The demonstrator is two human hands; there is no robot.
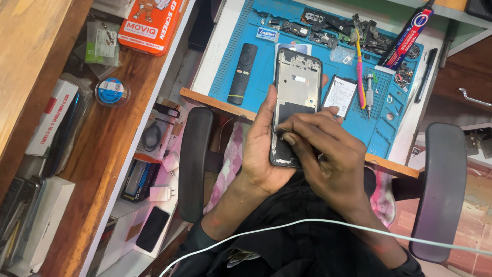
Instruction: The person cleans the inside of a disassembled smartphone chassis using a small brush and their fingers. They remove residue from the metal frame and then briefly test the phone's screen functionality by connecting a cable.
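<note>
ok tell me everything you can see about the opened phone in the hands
The opened phone is a dark frame with its back off, showing grey metal inner plates and an empty dark bay. It is held upright above the lap, before the blue work mat. The left hand cradles it from behind; the right hand presses fingertips on its lower half.

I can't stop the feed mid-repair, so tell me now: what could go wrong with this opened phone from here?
1. The left hand holds the opened black phone frame over the lap, past the blue work mat; a slip could drop it.
2. The right hand's fingers press inside the frame, so exposed parts might get bent.
3. The white cable crossing the forearms could snag.
</note>
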